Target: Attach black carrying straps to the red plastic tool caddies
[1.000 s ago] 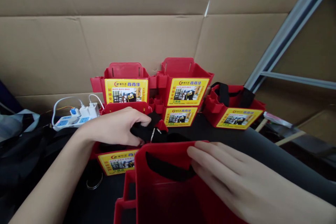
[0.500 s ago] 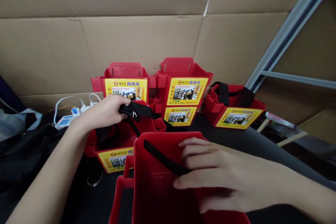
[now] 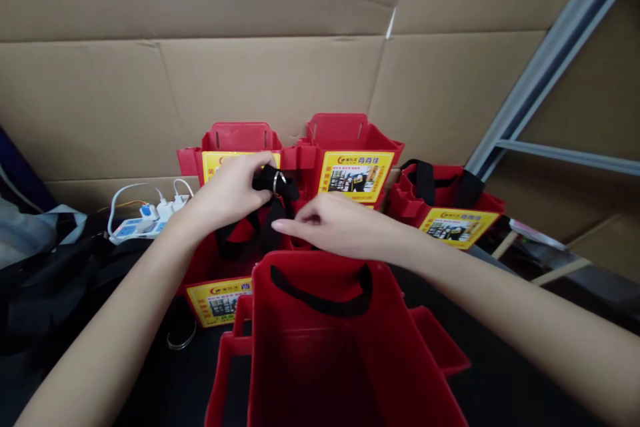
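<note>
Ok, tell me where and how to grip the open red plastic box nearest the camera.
I'd pinch the open red plastic box by the top edge of its far wall, probably from above: that thin edge stands up and the mouth opens upward, leaving the inside reachable. Stay above the black fabric strap looped across the wall.

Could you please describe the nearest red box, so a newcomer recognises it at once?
Before the cardboard wall, red boxes stand on a black surface. The nearest red box reaches the picture's bottom edge. Its neighbours show yellow labels; it shows none.
</note>
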A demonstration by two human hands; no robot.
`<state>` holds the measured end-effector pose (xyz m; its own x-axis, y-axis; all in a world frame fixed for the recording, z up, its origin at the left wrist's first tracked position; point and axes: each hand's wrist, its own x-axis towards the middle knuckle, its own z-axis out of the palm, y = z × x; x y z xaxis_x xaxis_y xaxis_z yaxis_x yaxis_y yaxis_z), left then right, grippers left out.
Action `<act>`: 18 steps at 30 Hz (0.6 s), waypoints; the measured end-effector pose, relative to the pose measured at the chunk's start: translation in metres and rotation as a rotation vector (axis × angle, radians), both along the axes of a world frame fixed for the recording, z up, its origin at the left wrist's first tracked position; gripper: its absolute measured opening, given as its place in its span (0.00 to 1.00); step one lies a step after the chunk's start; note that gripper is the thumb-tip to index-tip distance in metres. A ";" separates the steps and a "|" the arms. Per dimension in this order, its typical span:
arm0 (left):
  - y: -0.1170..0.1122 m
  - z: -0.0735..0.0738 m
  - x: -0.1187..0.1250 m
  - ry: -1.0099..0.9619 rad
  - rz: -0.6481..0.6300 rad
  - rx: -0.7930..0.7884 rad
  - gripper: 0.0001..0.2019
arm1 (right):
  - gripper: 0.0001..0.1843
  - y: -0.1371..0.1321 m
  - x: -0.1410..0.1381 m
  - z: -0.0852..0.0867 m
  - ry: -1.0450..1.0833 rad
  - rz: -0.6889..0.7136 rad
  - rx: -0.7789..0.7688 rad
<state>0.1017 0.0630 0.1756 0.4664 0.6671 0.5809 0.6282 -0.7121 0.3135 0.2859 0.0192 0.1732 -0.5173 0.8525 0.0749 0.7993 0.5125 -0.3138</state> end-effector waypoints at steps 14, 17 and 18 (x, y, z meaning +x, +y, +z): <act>0.009 0.028 -0.003 -0.103 -0.132 -0.390 0.06 | 0.12 0.025 -0.033 -0.003 -0.068 -0.016 0.009; 0.003 0.037 0.000 -0.183 -0.076 -0.407 0.10 | 0.11 0.025 -0.033 -0.004 -0.051 0.017 0.150; 0.002 0.039 0.002 -0.184 -0.072 -0.400 0.10 | 0.11 0.024 -0.033 -0.004 -0.050 0.031 0.184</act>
<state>0.1036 0.0649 0.2150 0.4330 0.8256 0.3619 0.4892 -0.5524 0.6749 0.2531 0.0435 0.1695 -0.5504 0.8103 0.2012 0.7943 0.5824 -0.1728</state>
